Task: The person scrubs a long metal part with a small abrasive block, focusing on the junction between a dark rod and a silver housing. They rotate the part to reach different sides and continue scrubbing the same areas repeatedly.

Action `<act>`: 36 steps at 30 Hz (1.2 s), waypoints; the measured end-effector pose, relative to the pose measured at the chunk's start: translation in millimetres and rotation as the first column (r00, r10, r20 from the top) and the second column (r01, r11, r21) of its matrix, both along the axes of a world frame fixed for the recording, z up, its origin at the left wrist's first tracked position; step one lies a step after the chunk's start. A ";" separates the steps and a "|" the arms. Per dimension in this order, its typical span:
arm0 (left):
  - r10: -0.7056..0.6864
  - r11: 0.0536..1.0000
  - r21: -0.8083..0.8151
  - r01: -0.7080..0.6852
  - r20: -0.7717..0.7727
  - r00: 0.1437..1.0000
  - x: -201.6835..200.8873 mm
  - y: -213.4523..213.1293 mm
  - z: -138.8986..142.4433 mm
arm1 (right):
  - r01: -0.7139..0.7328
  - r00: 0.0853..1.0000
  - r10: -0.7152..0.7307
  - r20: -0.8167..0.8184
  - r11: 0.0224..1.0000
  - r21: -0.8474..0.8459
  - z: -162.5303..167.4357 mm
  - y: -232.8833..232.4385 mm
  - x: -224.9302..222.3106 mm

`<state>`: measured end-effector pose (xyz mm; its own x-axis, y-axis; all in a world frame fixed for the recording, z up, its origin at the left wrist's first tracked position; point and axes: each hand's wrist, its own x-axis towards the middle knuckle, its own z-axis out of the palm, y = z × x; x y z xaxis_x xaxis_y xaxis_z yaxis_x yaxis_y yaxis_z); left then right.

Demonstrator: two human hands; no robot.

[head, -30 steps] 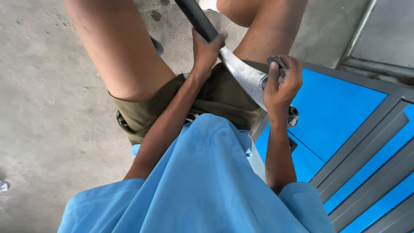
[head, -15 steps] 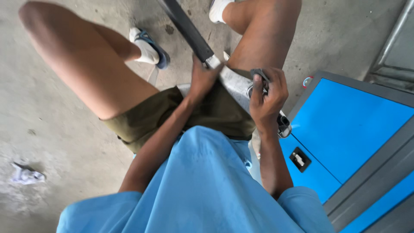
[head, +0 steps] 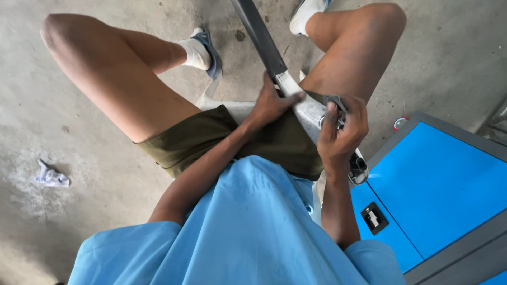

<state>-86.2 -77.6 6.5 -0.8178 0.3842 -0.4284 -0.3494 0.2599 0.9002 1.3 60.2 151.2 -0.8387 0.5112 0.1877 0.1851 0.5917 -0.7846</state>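
A grey metal bar (head: pixel 303 108) with a black tube end lies across my lap, just left of the blue metal cabinet (head: pixel 438 184). My left hand (head: pixel 272 103) grips the bar's pale section. My right hand (head: pixel 343 132) is closed around a small dark tool (head: pixel 335 100) pressed against the bar.

Workshop or factory floor. Evidence: bare, stained concrete floor (head: pixel 79 200); blue metal cabinet (head: pixel 438 184) with grey frame and latch, near right; crumpled rag (head: pixel 51 175) lying at left.
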 end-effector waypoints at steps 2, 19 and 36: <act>-0.066 0.997 0.047 0.063 0.056 0.996 11.2 -1.8 6.9 | 0.007 1.000 -0.007 0.024 1.000 -0.016 0.9 -0.7 0.4; 0.221 0.965 0.118 -0.233 0.108 0.969 -42.2 -8.4 -12.1 | 0.011 0.994 -0.045 -0.104 0.952 -0.306 -11.4 -2.4 5.2; -0.090 0.382 0.516 -0.767 0.846 0.525 -68.5 12.2 -21.1 | -0.703 0.594 0.632 0.498 0.708 -0.060 20.5 6.7 -76.7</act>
